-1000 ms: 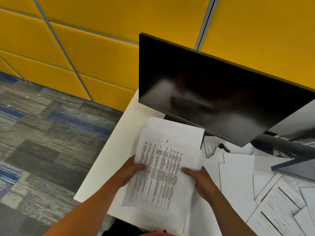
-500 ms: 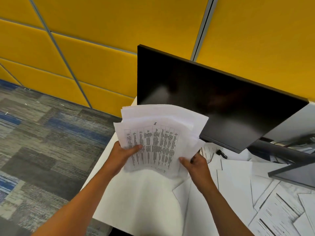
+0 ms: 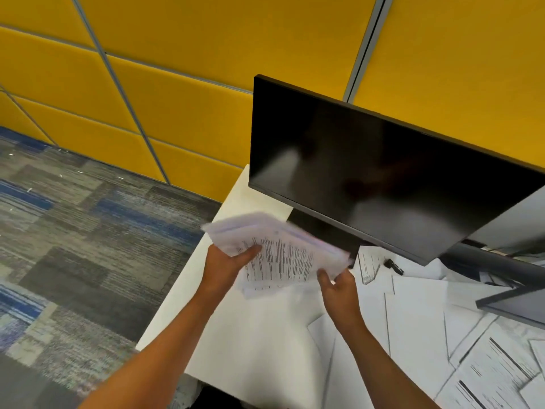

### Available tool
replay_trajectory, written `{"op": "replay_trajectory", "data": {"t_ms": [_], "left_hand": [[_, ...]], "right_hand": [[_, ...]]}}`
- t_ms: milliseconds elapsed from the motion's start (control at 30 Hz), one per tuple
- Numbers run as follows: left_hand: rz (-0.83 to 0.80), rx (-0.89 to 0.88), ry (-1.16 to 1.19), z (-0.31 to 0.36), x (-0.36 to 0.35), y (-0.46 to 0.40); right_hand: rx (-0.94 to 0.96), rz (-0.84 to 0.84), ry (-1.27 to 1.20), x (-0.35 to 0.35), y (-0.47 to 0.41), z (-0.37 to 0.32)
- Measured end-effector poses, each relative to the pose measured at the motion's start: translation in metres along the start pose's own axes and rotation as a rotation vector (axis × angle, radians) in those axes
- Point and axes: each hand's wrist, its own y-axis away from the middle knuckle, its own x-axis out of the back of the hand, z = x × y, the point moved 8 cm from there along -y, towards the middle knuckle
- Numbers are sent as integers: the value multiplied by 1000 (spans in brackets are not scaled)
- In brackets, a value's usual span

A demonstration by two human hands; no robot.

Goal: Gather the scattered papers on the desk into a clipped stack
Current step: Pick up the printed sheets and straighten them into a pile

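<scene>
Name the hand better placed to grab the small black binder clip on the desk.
Right. The right hand sits nearer the small black binder clip beneath the monitor; the left hand grips the stack's far side.

Bare forearms, left hand [image 3: 225,268] and right hand [image 3: 339,290] ungloved, sleeveless.

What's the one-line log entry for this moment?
phase: squaring stack | left hand: gripping paper stack | right hand: gripping stack | loose sheets: on desk | binder clip: unused, near monitor

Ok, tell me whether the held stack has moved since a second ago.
Yes. The stack has been lifted off the desk and tipped flatter, its far edge now near the monitor base.
</scene>
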Motion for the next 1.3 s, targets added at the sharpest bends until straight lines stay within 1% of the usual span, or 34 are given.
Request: {"op": "replay_trajectory", "data": {"t_ms": [67, 133, 233, 333, 400, 500, 600, 767, 833, 867, 933, 967, 1033, 1100, 1167, 1233, 1300], "left_hand": [[-2, -13, 74, 14, -1, -2], [-20, -56, 97, 31, -2, -5], [-72, -86, 95, 37, -1, -4], [-85, 41, 35, 6, -2, 6], [-75, 93, -20, -15, -1, 13], [-89, 96, -53, -29, -4, 16], [-77, 138, -56, -27, -6, 15], [-111, 41, -2, 2, -6, 7], [-123, 62, -71, -5, -7, 8], [-132, 82, -145, -13, -9, 10], [-135, 153, -270, -37, -7, 14], [-140, 179, -292, -44, -7, 15], [-147, 167, -287, -42, -11, 16], [-116, 112, -269, -30, -12, 15], [-82, 73, -164, -20, -9, 13], [-103, 127, -90, -24, -8, 12], [-141, 195, -61, -39, -9, 17]], "right_hand": [[17, 50, -43, 6, 1, -10], [46, 86, -99, 12, 0, -17], [43, 82, -130, 17, 0, -13], [-25, 4, -46, 10, 4, 10], [-49, -16, -14, 8, 4, 24], [-89, -9, 9, 8, 3, 36], [-96, 8, 9, 7, 4, 29], [-11, 70, -52, 15, -1, 9], [-25, 25, -25, 11, -3, 18], [-39, -14, 9, 7, -3, 24], [-49, -70, 91, 1, -3, 35], [-37, -74, 126, 0, -4, 38], [-17, -56, 137, 1, -7, 44], [-58, -40, 89, 3, -5, 49], [-77, -9, 51, 2, -1, 43], [-79, -6, 43, -2, 1, 42], [-142, -53, 58, -7, 4, 53]]}}
